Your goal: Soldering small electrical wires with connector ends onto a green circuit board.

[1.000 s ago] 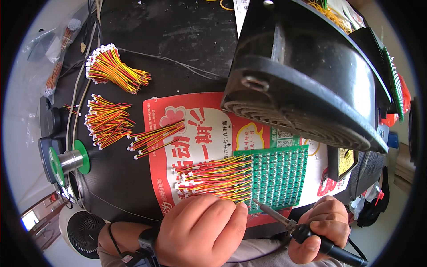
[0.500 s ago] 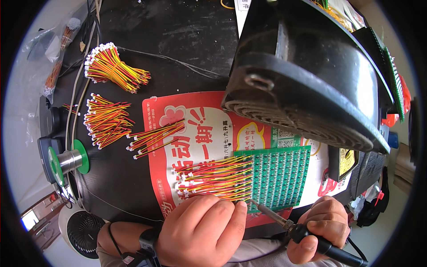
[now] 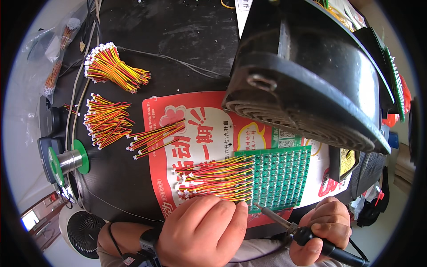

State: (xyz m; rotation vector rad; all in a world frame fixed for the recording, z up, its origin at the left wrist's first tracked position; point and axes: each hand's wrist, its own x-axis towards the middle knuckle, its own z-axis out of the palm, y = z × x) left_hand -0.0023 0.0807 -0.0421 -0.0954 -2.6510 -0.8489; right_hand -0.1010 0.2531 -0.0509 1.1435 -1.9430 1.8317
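Observation:
My right hand (image 3: pixel 327 227) is closed around the black handle of a soldering iron (image 3: pixel 278 217). Its tip points up and left, near the lower left edge of a green circuit board panel (image 3: pixel 280 178). Red, yellow and black wires (image 3: pixel 213 175) with white connectors lie in a row, their bare ends along the panel's left edge. My left hand (image 3: pixel 202 231) is closed over the lowest wires, its index fingertip by the board edge. What its fingers grip is hidden beneath it. A few loose wires (image 3: pixel 160 137) lie farther left on the printed red and white sheet (image 3: pixel 200 104).
A large black hooded device with a grille (image 3: pixel 307 89) overhangs the board's far side. A yellow sponge (image 3: pixel 347 162) sits at right. At left are a wire pile (image 3: pixel 106 122), a banded wire bundle (image 3: pixel 118 69), a solder spool (image 3: pixel 69 161) and a small fan (image 3: pixel 84 233).
The soldering iron's tip has shifted slightly right, away from my left fingertip, and my right hand has moved a little right with it. My left hand stays nearly still.

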